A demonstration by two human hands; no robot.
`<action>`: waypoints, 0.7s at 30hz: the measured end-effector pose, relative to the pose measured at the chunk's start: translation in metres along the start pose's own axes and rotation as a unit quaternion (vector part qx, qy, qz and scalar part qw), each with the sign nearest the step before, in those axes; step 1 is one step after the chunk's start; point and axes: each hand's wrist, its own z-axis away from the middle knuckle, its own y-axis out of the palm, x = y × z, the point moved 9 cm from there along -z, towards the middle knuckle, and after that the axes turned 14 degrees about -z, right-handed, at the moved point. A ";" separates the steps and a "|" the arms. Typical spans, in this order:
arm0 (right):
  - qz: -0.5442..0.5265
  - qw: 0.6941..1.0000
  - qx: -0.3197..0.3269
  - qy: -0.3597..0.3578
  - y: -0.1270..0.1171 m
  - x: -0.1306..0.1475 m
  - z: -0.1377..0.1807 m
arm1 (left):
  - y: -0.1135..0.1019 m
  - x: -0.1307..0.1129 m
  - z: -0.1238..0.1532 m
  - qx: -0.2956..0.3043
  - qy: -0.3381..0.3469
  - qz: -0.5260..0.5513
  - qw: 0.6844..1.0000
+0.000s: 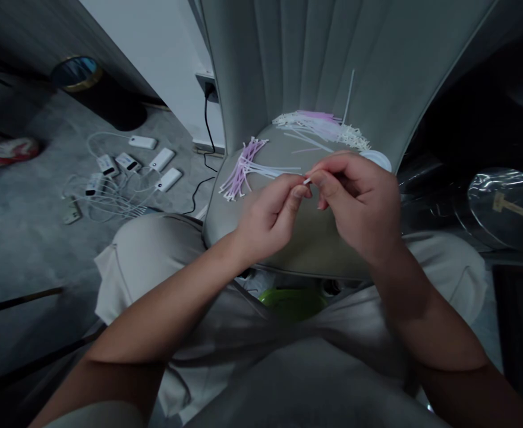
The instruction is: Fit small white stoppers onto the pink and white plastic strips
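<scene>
My left hand (274, 213) and my right hand (358, 202) meet above a grey chair seat (308, 238), fingertips pinched together on a thin white cable tie (306, 180) whose strap runs left toward a bundle. That bundle of lilac and white cable ties (242, 167) lies fanned on the seat's left side. A larger heap of white and pink cable ties (319, 126) rests at the back of the seat against the chair back. One single tie (348, 95) stands up along the backrest.
Several white power banks with tangled cables (123, 175) lie on the grey floor to the left. A black round bin (105, 101) stands behind them. A wall socket with a black cord (208, 95) is beside the chair. A green object (292, 300) sits below the seat. Shiny plastic wrapping (502, 205) lies right.
</scene>
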 end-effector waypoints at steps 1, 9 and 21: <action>0.003 1.000 0.005 -0.007 0.001 0.001 0.000 | 0.000 0.000 0.000 0.001 0.002 0.003 1.000; 0.044 0.996 0.034 -0.071 0.000 0.007 -0.003 | 0.000 0.001 0.001 -0.008 0.010 0.005 1.000; 0.093 0.990 0.030 -0.098 0.000 0.012 -0.001 | -0.002 0.005 -0.003 -0.009 -0.020 0.026 0.999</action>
